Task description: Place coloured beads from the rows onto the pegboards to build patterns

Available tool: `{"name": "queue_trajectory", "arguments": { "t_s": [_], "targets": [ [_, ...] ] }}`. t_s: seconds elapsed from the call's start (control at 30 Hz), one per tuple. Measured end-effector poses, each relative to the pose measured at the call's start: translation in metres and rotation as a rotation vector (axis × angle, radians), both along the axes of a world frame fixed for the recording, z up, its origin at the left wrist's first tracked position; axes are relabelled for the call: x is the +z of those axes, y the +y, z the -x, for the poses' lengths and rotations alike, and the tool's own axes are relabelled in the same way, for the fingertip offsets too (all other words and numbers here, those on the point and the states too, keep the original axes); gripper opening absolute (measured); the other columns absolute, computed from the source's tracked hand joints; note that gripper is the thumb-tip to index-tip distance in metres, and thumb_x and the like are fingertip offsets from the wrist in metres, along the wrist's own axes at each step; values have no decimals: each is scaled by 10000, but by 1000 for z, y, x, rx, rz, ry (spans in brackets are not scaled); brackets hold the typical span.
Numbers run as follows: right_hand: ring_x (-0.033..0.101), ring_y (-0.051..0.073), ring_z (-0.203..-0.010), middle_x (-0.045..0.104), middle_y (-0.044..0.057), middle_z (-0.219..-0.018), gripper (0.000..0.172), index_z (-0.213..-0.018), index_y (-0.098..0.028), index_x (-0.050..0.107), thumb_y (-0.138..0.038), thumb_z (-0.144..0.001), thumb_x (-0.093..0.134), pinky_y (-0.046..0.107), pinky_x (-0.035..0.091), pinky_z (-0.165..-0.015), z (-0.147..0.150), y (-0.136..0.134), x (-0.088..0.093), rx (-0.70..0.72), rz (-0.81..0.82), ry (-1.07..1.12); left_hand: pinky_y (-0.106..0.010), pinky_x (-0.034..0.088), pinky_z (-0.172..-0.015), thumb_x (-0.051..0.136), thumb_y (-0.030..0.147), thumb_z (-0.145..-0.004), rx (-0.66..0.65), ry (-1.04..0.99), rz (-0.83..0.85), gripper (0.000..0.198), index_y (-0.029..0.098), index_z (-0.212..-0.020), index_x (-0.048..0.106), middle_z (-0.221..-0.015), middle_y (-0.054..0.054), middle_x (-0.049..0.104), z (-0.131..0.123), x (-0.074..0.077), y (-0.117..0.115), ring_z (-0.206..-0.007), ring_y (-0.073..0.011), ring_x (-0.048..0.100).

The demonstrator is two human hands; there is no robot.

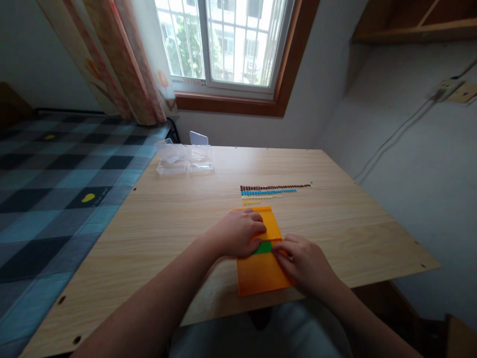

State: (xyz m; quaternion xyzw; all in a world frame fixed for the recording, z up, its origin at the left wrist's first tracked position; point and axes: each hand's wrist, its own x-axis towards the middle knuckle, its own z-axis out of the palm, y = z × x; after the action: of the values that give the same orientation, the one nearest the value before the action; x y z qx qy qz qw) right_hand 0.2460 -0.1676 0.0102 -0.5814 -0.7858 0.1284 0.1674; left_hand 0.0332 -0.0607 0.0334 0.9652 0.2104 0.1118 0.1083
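Note:
An orange flat plate (261,273) lies near the front edge of the wooden table (167,223). A small green piece (264,247) sits on it between my hands. My left hand (238,232) rests curled on the plate's left side, its fingers bent over the green piece's upper edge. My right hand (303,262) lies on the plate's right side with its fingertips pressed together at the green piece. Beyond the plate, thin rows of small pieces (270,191) lie in lines: brown, blue, pale and yellow.
Clear plastic boxes (184,158) with an upright lid stand at the table's far left. A bed with a checked blue cover (55,189) runs along the left. A window and curtain are behind; a wall with a cable is on the right.

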Motion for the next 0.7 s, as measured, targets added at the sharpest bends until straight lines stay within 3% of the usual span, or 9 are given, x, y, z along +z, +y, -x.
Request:
{"name": "queue_trajectory", "arguments": {
  "t_s": [0.7],
  "targets": [
    [630, 221, -874, 692, 28, -863, 110, -891, -221, 714, -211, -950, 623, 335, 439, -780, -2, -2, -3, -12, -10, 19, -386, 528, -892, 613, 254, -853, -1, 23, 22, 171, 219, -947, 752, -1019, -71, 743, -1, 1, 0, -981, -249, 673]
  ]
}}
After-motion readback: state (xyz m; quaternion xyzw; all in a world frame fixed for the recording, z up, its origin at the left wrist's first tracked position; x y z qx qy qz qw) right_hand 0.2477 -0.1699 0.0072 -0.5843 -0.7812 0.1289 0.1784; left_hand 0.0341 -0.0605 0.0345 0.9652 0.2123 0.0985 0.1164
